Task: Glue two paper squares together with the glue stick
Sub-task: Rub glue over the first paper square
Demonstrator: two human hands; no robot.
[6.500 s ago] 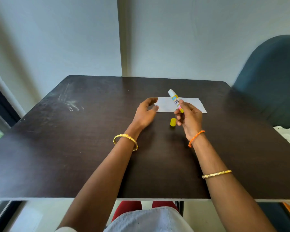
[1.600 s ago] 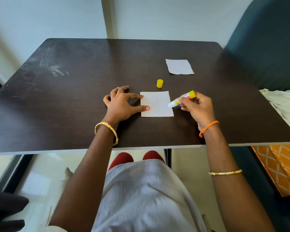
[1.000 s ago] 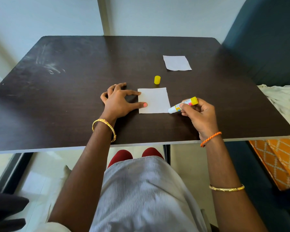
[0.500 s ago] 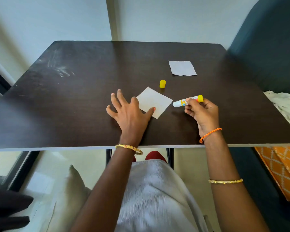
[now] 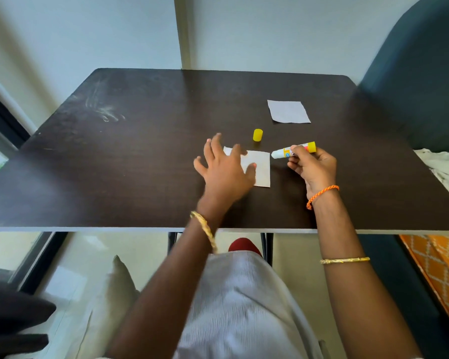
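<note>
The right hand (image 5: 312, 169) grips the glue stick (image 5: 293, 150), lying nearly level, tip pointing left; the left hand (image 5: 224, 169), fingers spread, presses the near paper square (image 5: 260, 165).

Left hand (image 5: 226, 169) splayed flat, right (image 5: 313, 168) gripping.

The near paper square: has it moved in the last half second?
Yes. The near paper square has turned from cornerwise to square with the table edge, still just below the yellow cap.
</note>
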